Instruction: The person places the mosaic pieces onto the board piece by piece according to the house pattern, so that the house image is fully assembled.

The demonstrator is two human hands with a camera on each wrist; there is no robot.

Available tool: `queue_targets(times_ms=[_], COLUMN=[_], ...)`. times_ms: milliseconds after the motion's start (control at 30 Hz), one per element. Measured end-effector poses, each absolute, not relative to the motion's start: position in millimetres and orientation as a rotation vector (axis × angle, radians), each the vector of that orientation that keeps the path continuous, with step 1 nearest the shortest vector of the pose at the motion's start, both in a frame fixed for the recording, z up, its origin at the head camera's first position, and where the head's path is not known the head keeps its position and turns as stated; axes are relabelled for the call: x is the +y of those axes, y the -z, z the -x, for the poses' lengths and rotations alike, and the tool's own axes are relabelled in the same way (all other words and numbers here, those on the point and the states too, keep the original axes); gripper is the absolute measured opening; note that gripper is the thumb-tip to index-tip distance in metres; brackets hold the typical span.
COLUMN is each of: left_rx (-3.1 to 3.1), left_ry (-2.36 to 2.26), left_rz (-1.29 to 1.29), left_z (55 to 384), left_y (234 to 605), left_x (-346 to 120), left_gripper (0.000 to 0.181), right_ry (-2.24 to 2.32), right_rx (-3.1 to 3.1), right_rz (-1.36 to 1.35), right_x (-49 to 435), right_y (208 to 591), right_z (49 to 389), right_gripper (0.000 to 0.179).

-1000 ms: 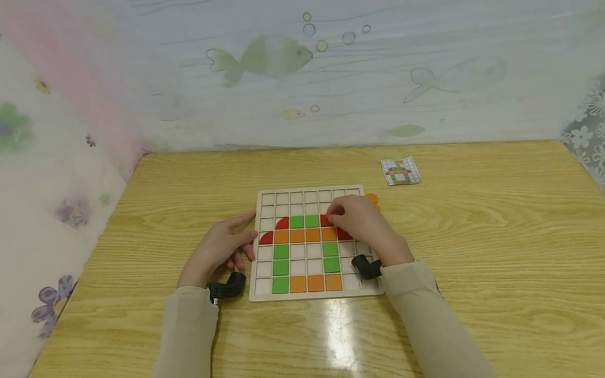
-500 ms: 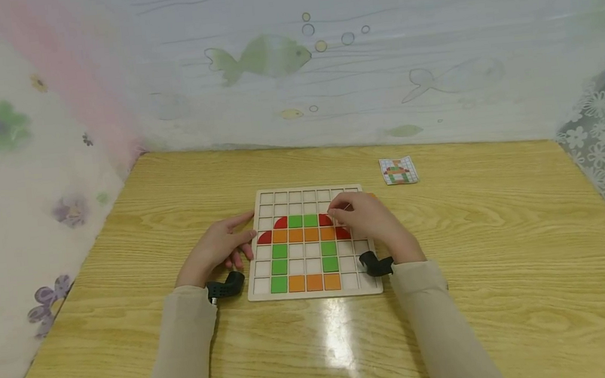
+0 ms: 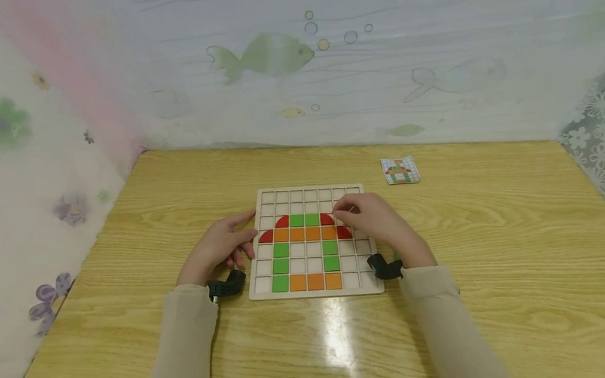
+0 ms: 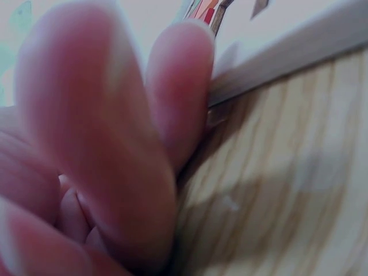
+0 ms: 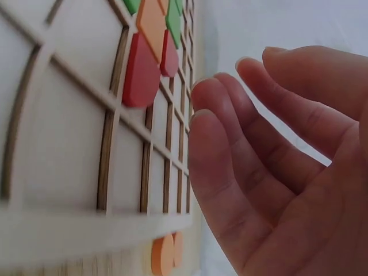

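A wooden grid board (image 3: 317,294) lies flat on the table with green and orange square tiles (image 3: 312,233) and red quarter-round tiles in its cells. My left hand (image 3: 213,249) rests at the board's left side, thumb and index finger against its edge. Over the board's right side hovers my right hand (image 3: 378,221), fingers loosely bent. Just left of its fingertips is a red quarter-round tile (image 3: 326,218) in the upper tile row. In the right wrist view, nothing shows between the thumb and fingers, and another red tile (image 5: 141,75) sits in its cell.
Behind the board to the right lies a small card (image 3: 400,171) printed with a coloured grid pattern. Orange round-edged pieces (image 5: 163,255) lie on the table beyond the board's right edge, hidden by my right hand in the head view. A patterned curtain (image 3: 273,95) hangs behind the table.
My right hand has drawn a little to the right, off the red tile in the upper row, which now shows more fully. The left hand stays where it was.
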State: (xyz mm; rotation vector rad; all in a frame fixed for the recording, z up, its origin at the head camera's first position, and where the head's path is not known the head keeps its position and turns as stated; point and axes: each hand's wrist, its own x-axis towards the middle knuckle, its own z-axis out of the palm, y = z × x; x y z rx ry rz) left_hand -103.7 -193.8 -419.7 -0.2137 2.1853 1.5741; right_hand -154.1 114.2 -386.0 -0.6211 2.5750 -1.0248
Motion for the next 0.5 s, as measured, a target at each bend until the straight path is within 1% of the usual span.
queue_targets(times_ms=[233, 500], left_rx=[2.193, 2.147], left_ry=[-1.564, -1.605], left_rz=[0.211, 0.237], left_z=[104, 102], left_y=[418, 418], left_x=[-193, -193], left_gripper=[0.051, 0.050], right_ry=[0.958, 0.879], right_rx=[2.588, 2.625], right_rz=[0.649, 0.693], right_x=[132, 151], right_y=[379, 375], right_z=[143, 132], right_gripper=[0.022, 0.022])
